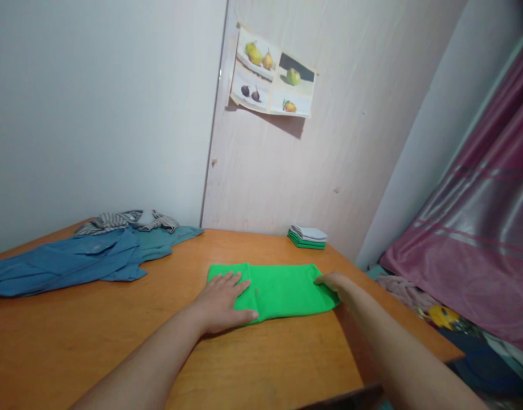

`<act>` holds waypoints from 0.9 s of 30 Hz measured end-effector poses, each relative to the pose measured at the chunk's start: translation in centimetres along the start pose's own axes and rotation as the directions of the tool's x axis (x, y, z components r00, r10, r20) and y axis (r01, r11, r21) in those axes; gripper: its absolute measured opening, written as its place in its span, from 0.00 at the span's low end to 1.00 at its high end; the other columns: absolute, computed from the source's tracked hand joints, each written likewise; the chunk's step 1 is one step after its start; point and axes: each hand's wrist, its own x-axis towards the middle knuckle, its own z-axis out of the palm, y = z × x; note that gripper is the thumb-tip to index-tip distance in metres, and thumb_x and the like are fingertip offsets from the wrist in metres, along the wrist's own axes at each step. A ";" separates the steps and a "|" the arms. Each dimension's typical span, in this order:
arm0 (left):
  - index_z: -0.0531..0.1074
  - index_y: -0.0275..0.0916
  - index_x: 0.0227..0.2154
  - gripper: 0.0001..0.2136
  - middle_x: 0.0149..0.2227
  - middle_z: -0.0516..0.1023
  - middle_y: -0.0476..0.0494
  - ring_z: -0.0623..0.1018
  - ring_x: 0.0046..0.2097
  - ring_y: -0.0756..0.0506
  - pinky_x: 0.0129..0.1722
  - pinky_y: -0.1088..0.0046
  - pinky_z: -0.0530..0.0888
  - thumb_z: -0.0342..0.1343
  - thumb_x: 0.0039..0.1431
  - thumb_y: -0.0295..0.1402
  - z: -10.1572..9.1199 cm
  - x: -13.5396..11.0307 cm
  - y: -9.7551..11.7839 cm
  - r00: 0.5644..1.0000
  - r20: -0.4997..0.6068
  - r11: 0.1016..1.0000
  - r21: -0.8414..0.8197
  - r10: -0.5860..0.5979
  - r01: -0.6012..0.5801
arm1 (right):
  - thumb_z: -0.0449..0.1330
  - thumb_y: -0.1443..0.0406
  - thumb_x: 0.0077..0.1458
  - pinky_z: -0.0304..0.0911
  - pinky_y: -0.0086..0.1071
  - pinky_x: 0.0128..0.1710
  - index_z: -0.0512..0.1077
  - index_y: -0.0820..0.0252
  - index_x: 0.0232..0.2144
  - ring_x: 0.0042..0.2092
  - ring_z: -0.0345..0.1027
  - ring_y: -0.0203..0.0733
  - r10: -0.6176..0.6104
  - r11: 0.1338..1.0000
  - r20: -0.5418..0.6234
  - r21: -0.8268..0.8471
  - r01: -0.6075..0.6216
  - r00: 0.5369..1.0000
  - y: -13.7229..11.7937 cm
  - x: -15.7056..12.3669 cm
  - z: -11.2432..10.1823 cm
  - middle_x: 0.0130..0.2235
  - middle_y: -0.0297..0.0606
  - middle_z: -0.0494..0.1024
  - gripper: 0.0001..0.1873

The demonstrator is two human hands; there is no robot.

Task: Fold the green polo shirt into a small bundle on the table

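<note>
A bright green cloth [287, 290] lies in a long folded strip across the wooden table, with a doubled-over flap at its left end. My left hand [222, 299] rests flat on that flap, fingers spread and thumb pointing right. At the opposite end, my right hand [334, 283] grips the right edge, thumb on top and the other fingers mostly hidden beneath. That edge looks slightly raised off the table. Whether the cloth is a garment, I cannot tell.
A small stack of folded cloths [307, 237], grey over green, sits at the table's back right. Blue clothing [73, 259] and a striped garment [111, 221] lie loose at the left. The orange wooden table [176, 353] meets the wall behind. A pink curtain [466, 256] hangs right.
</note>
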 end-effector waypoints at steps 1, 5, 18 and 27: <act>0.56 0.46 0.68 0.47 0.71 0.50 0.38 0.49 0.71 0.32 0.68 0.48 0.48 0.42 0.53 0.71 0.0 0.0 0.0 1.000 0.000 1.000 -0.002 0.002 -0.002 | 0.71 0.62 0.37 0.69 0.37 0.33 0.69 0.56 0.24 0.40 0.76 0.52 -0.003 1.000 0.005 0.014 0.003 1.000 -0.1 -0.1 -0.1 0.33 0.44 0.79 0.13; 0.56 0.44 0.69 0.48 0.71 0.50 0.37 0.50 0.71 0.32 0.68 0.48 0.48 0.42 0.52 0.71 0.0 0.0 0.1 1.000 0.007 1.000 -0.010 -0.002 0.002 | 0.70 0.63 0.38 0.69 0.37 0.33 0.69 0.56 0.23 0.40 0.75 0.51 -0.019 0.999 0.045 0.047 0.016 0.999 -0.9 -0.3 -1.0 0.32 0.43 0.79 0.13; 0.57 0.46 0.68 0.48 0.71 0.50 0.38 0.49 0.71 0.32 0.68 0.48 0.47 0.43 0.50 0.72 0.0 -0.2 0.2 1.000 -0.003 0.999 -0.044 -0.007 0.007 | 0.62 0.68 0.43 0.65 0.27 0.26 0.74 0.60 0.29 0.28 0.72 0.38 -0.265 0.957 0.439 0.231 0.177 0.859 -7.1 -4.6 -1.3 0.28 0.35 0.80 0.06; 0.57 0.47 0.68 0.48 0.71 0.50 0.39 0.49 0.71 0.31 0.68 0.48 0.47 0.44 0.50 0.72 0.2 -0.1 0.3 1.000 -0.008 0.999 -0.044 -0.004 0.003 | 0.63 0.70 0.40 0.52 0.23 0.18 0.68 0.57 0.26 0.19 0.60 0.31 -0.359 0.932 0.466 0.134 0.337 0.809 -10.2 -8.6 2.6 0.17 0.25 0.66 0.08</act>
